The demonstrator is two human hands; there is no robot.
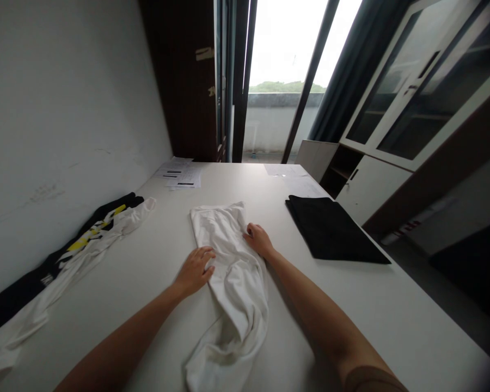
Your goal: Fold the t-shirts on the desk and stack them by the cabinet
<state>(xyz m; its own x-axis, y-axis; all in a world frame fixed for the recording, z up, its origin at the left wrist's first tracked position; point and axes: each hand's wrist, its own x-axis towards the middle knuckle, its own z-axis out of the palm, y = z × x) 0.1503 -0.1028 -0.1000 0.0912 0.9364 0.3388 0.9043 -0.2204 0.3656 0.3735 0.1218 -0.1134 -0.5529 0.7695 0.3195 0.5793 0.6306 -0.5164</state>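
Note:
A white garment (240,277) lies lengthwise down the middle of the table, narrow and folded. Its far end is fairly flat, while the nearer part is wrinkled and twisted; I cannot tell what kind of garment it is. My left hand (196,268) rests along its left edge, thumb and fingers apart on the cloth. At the right edge, a little farther away, my right hand (259,239) has its fingers curled against the fabric, gripping the edge. Part of those fingertips is hidden.
A folded black cloth (337,228) lies at the right table edge. Along the left wall are black-and-yellow clothing (93,231) and a white garment (65,283). Papers (183,173) and more sheets (296,179) lie at the far end of the white table (147,321).

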